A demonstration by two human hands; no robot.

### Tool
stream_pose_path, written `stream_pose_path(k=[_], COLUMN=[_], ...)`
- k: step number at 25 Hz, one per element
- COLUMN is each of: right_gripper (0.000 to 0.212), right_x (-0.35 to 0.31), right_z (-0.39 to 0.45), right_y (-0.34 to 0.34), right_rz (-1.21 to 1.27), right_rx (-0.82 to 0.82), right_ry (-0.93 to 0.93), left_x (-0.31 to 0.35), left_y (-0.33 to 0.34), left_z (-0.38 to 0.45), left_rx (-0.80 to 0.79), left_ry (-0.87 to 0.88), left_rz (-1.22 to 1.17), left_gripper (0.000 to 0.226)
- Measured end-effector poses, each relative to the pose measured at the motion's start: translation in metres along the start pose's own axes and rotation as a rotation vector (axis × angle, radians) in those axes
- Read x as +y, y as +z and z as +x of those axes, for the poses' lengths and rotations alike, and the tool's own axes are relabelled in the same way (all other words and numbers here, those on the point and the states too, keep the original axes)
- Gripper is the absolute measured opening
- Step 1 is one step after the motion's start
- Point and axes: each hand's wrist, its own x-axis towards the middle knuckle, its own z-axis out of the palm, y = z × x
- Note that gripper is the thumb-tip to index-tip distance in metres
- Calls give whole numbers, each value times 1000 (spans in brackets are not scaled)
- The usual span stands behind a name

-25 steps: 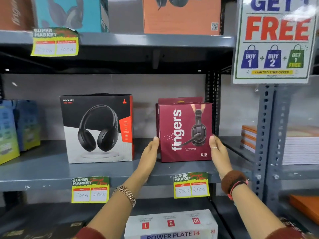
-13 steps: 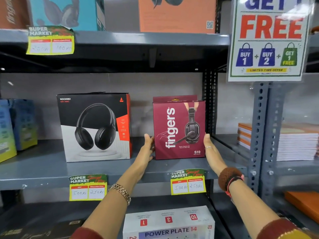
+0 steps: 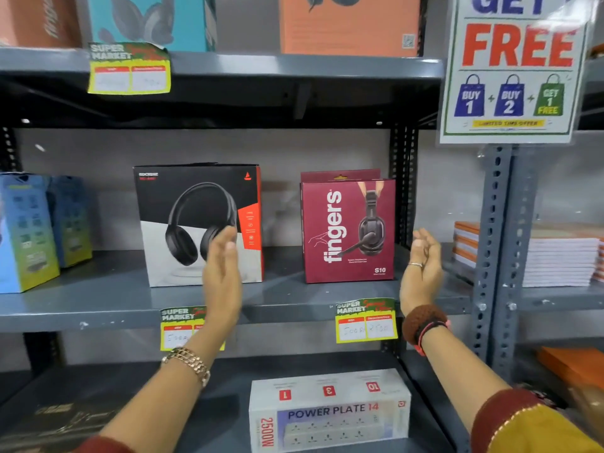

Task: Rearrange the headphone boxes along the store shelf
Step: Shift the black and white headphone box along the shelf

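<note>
A maroon "fingers" headphone box point(image 3: 348, 228) stands upright on the middle grey shelf point(image 3: 98, 302), near its right end. Left of it stands a black, white and red headphone box point(image 3: 183, 204). My left hand point(image 3: 222, 273) hovers open in front of the black box's lower right corner, palm turned right. My right hand point(image 3: 421, 273) is open just right of the maroon box, palm turned left, not touching it. Both hands hold nothing. Blue headphone boxes point(image 3: 29, 230) stand at the shelf's far left.
The upper shelf carries a teal box point(image 3: 153, 21) and an orange box point(image 3: 349, 24). A "FREE" offer sign point(image 3: 513, 67) hangs on the right upright. A white power strip box point(image 3: 330, 410) lies on the lower shelf. Stacked notebooks point(image 3: 555, 253) fill the neighbouring rack.
Both hands have let go of the maroon box and pulled back and apart. The box now stands alone on the shelf. My left hand has drifted left in front of the black box.
</note>
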Motion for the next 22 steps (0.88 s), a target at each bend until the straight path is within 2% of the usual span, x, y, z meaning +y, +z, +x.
stream_pose_path(k=[2,4,5,7,9,12,14,16,20,22], right_gripper=[23,19,19,23,37,53,58,77,98,119], right_x=[-16,-34,-41,-47,-45,-40,-30,-24,-17,-10], right_z=[-25,-56,-70,-96,-117,-132,-130,-126,-126,-127], right_y=[25,62,84,126,164,194,199,201,203,204], right_rz=[32,21,13,10,10,-15,-13,-28,-75,-111], right_rx=[5,-130,-227,-429,-540,-506,-461,-436,-422,-435], right_ry=[-133,-218,-206,-56,134,323,436,515,512,515], left_x=[-1,-5,-9,-17,-32,-44,-48,-43,-38,-36], left_y=[-40,-76,-91,-117,-138,-156,-162,-164,-168,-169], left_z=[16,33,42,59,76,91,95,94,94,93], left_rx=[173,274,276,197,44,-200,-305,-371,-459,-459], left_ry=[36,-15,-65,-187,-315,-398,-444,-453,-465,-464], left_rz=[57,180,236,297,301,252,130,62,22,21], left_gripper=[36,39,43,53,64,82,75,65,77,68])
